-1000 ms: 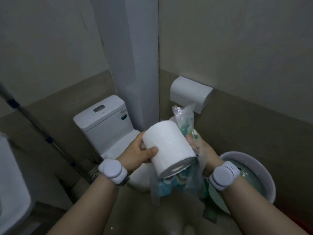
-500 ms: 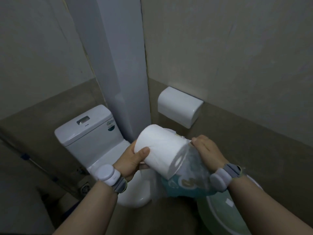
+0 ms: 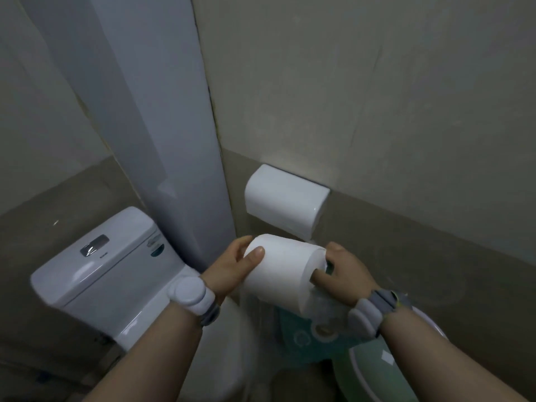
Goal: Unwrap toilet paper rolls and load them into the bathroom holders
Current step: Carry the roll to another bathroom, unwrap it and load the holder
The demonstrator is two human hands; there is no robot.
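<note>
A bare white toilet paper roll (image 3: pixel 285 271) lies on its side between both hands, just below the white wall-mounted holder (image 3: pixel 284 203), whose cover is closed. My left hand (image 3: pixel 235 268) grips the roll's left end, thumb on top. My right hand (image 3: pixel 343 274) holds the right end with the thumb pushed into the core. A clear and teal plastic wrapper (image 3: pixel 307 335) hangs under the roll and my right wrist; I cannot tell which fingers pinch it.
A white toilet tank (image 3: pixel 101 274) stands at the left, its bowl below my left forearm. A grey-blue pillar (image 3: pixel 162 126) rises in the corner. A round white-rimmed bin (image 3: pixel 374 369) sits at the lower right by the wall.
The roll has risen closer to the holder and turned more level. My right thumb has gone into the roll's core. The wrapper has dropped below the roll.
</note>
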